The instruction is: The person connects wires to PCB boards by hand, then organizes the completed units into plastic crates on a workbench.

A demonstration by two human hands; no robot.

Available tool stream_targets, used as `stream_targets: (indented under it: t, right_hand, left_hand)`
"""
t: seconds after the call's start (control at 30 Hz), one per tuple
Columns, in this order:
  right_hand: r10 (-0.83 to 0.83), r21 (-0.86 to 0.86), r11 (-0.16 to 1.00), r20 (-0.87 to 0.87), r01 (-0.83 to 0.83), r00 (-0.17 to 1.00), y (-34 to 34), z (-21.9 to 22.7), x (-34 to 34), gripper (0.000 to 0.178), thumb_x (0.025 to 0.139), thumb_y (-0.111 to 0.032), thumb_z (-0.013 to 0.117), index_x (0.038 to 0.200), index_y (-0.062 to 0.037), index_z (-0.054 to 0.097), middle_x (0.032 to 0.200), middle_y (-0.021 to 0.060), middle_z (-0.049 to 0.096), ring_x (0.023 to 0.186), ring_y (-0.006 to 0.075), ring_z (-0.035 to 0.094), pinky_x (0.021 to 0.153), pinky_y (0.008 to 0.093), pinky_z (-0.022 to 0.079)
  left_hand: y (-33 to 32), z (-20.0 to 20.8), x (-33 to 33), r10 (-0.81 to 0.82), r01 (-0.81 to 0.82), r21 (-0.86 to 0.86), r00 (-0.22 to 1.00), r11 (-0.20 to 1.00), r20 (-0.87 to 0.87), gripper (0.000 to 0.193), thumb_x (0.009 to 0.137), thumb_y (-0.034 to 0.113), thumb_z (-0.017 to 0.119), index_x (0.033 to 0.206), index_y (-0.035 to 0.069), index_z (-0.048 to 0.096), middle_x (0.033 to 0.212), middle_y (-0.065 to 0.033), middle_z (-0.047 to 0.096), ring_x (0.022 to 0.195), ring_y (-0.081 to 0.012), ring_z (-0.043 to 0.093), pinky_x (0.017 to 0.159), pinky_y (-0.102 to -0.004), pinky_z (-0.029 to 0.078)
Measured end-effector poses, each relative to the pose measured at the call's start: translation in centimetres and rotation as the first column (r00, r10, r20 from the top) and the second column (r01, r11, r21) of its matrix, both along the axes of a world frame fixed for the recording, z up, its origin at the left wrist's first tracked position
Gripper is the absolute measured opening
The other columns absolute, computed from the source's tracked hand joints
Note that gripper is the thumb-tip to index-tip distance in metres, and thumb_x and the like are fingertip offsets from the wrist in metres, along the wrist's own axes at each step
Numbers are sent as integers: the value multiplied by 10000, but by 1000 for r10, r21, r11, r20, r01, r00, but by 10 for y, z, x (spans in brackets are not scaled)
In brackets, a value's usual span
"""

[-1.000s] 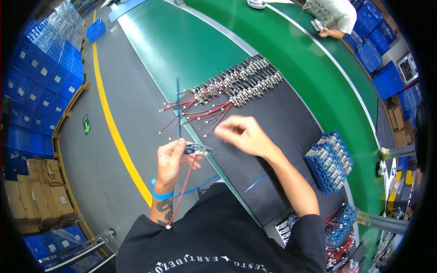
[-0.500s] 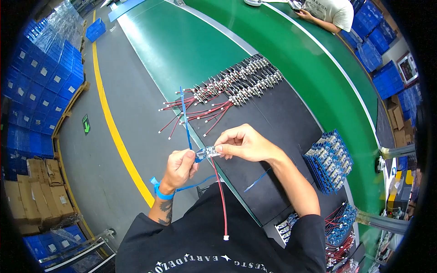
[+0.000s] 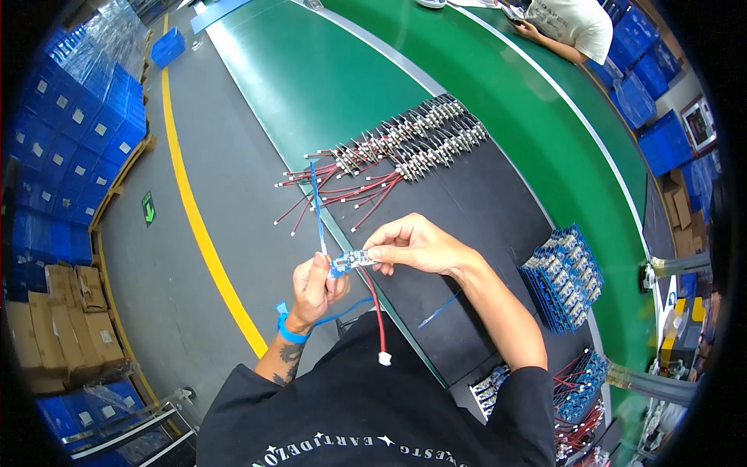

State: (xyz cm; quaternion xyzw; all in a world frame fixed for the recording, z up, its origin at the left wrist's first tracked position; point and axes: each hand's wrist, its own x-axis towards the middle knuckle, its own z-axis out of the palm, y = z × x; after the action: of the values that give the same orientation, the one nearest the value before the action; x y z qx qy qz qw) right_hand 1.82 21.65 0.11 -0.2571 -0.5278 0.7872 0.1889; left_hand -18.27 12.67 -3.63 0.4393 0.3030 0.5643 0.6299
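In front of my body, a small blue-and-white circuit board is held between both hands. My left hand pinches its left end, with a thin blue strip rising from the same fingers; whether strip and board are joined I cannot tell. At the board's right end my right hand grips with thumb and fingertips. A red-and-black cable hangs from the board, ending in a white connector. Round my left wrist goes a blue wrist strap with a cord.
Rows of small boards with red cables lie on the black mat beyond my hands. A stack of blue circuit panels stands at right, with wired boards nearer me. Another blue strip rests on the mat. Across the green bench sits a person.
My left hand has moved slightly right and its thumb points more upright. The board has turned a little, and the hanging cable's connector has come up higher.
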Motion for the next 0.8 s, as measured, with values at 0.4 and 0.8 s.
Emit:
stream_targets:
  t: [0.4, 0.8]
  right_hand:
    - [-42, -161, 986, -5, 40, 999, -4, -10, 1, 186, 878, -130, 626, 963, 36, 640, 785, 53, 634, 665, 97, 578, 626, 224, 486]
    - [-4, 13, 1000, 125, 3, 992, -3, 13, 10, 161, 856, -95, 646, 962, 26, 649, 799, 71, 658, 662, 96, 593, 617, 227, 495]
  left_hand:
    - [2, 1, 16, 14, 31, -156, 960, 987, 280, 479, 1019, 338, 260, 614, 102, 354, 438, 10, 282, 344, -101, 231, 392, -273, 244]
    - [7, 14, -2, -170, 166, -132, 985, 977, -17, 455, 991, 325, 370, 619, 64, 392, 453, 0, 294, 366, -96, 254, 388, -263, 249]
